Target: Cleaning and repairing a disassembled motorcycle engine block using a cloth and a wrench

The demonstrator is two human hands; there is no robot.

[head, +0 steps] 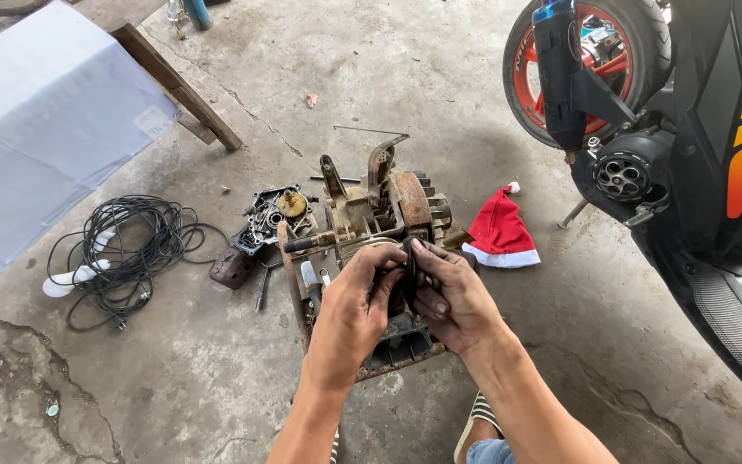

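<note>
1. Head view: both hands meet low centre, raised above a rusty engine block (371, 232) that sits on the concrete floor (216, 387), so the work is done in the air and close to the eye, not down on the block.
2. Left hand (352, 314): fingers curled and pressed around a small dark part (408, 273); thumb and forefinger pinch its near edge. Looks like the steadying grip.
3. Right hand (455, 301): fingers bent, tips pinching the same dark part from the other side, forefinger up along its top. The part is held between the 2 hands, upright, just over the middle of the block. What kind of part it is, cannot tell; mostly hidden by fingers.
4. Engine block stands on a rusty frame, levers up, probably propped so its open side faces the person.
5. A removed engine cover (272, 219) lies just left of the block, inner side up, with small tools beside it, within easy reach.
6. Coiled black cable (135, 249) with a white plug end lies further left, well apart from the work.
7. Red and white Santa hat (500, 234) lies on the floor right of the block.
8. Scooter (697, 137) parked at right on its stand, rear wheel off toward top.
9. White sheet (45, 129) over a wooden bench, top left.
</note>
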